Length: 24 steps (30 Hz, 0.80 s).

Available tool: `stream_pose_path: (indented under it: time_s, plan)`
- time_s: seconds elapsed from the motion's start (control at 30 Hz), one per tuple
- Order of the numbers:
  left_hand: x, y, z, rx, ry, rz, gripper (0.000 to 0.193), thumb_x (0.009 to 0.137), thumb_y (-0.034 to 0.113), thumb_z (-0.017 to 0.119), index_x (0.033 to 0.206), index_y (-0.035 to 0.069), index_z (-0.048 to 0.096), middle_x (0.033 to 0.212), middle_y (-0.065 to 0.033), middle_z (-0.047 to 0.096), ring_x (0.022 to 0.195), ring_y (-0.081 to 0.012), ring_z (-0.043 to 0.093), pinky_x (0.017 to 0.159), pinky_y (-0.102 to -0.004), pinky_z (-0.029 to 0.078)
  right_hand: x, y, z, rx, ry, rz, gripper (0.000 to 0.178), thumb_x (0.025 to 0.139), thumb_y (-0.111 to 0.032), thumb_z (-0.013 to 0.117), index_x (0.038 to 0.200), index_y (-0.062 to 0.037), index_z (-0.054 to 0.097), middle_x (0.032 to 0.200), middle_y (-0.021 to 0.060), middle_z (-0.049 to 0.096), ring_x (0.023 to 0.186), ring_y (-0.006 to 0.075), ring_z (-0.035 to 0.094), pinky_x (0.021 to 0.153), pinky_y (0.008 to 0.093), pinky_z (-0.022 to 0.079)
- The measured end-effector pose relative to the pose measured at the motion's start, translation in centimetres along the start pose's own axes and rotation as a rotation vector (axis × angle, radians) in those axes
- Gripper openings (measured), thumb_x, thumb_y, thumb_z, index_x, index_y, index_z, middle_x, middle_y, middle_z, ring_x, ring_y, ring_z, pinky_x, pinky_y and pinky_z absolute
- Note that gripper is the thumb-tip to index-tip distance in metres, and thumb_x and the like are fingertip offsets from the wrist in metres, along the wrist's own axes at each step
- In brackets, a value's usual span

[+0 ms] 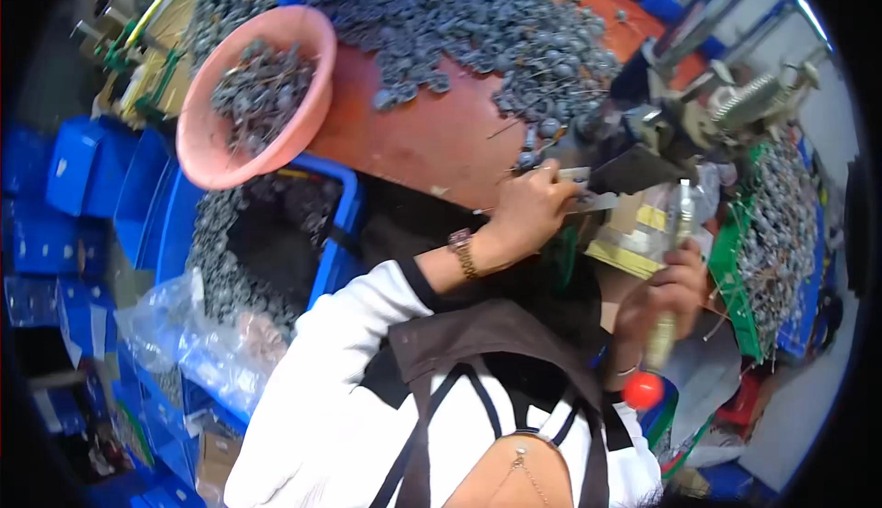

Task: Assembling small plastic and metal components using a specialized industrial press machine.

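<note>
I noted left hand (pixel 528 209) fingers pinched on a thin grey leaded part at the grey metal bench press (pixel 661 131), right hand (pixel 666 292) clamped on its red-knobbed lever (pixel 663 338); an early pull risked crushing fingertips.

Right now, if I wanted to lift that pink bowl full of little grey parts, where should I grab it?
Probably by the rim of the pink bowl, with both hands on opposite sides. It is round, wide and has no handle, and it sits tilted over the blue crate, so one hand alone might tip the grey parts out. Come from the open lower-left side.
</note>
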State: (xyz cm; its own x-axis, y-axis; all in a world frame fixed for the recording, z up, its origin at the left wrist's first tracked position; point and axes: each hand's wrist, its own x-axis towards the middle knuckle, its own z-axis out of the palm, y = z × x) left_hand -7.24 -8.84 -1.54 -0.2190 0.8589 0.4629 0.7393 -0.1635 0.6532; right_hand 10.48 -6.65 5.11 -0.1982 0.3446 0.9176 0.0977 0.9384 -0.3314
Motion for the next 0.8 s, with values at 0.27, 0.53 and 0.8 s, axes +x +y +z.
stream_pose_path:
  time_s: [0.27, 0.53, 0.8]
  plan:
    - [1.8, 1.3, -0.8, -0.237, -0.317, -0.142, 0.02, 0.088, 0.017, 0.058, 0.081, 0.0, 0.065, 0.053, -0.0069, 0.052, 0.051, -0.0189, 0.056, 0.047, -0.0322, 0.041, 8.9, 10.5, -5.5, 0.618, 0.341, 0.298, 0.022, 0.09, -0.018, 0.056, 0.094, 0.0032, 0.06, 0.093, 0.0132, 0.063, 0.091, 0.0233, 0.059, 0.087, 0.039, 0.047]
    - [3.2, 1.2, -9.6, -1.082, 0.328, -0.515, 0.022, 0.096, 0.018, 0.048, 0.093, -0.001, 0.059, 0.057, 0.0069, 0.04, 0.047, -0.0007, 0.033, 0.041, -0.0181, 0.025, 6.0, 21.2, -1.5, -0.077, -0.103, 0.831, 0.01, 0.087, -0.009, 0.061, 0.088, -0.0008, 0.067, 0.077, 0.0006, 0.065, 0.067, 0.0063, 0.058, 0.062, 0.0215, 0.046]
    - [5.1, -14.2, -18.2, -0.904, 1.125, -0.514, 0.038, 0.097, 0.027, 0.047, 0.118, -0.004, 0.054, 0.124, -0.0146, 0.052, 0.115, -0.025, 0.052, 0.099, -0.0345, 0.043, 3.0, 27.6, -1.7, -0.615, -0.545, 0.702, 0.017, 0.078, -0.019, 0.065, 0.084, -0.0037, 0.069, 0.077, 0.0184, 0.066, 0.074, 0.0329, 0.066, 0.067, 0.0399, 0.051]
